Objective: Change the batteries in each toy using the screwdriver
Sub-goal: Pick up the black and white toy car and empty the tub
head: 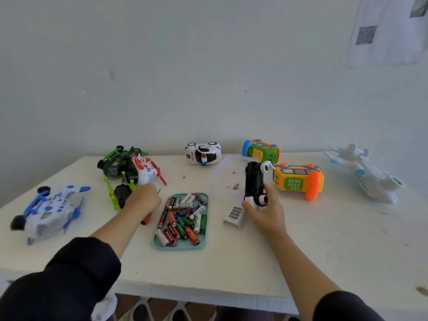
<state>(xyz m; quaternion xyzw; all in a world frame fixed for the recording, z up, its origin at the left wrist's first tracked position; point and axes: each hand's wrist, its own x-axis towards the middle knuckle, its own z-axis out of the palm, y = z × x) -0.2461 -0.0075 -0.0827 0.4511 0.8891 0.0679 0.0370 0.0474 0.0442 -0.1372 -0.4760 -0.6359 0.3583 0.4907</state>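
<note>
- Left hand [144, 200] wrapped round red-handled screwdriver [146, 220], tip poking past the knuckles.
- Right hand [266, 210] gripping upturned black toy car [253, 184], near end.
- White battery cover [234, 215] just beside.
- Tray [203, 245] of batteries [183, 218] between, mid-desk [231, 262].

There are eight plastic toys on the white table [231, 262]; two are toy phones, orange-yellow [298, 180] and green-blue [261, 151]. One teal tray [203, 245] holds many batteries, too many to count; one red-handled screwdriver [146, 220] shows.
</note>
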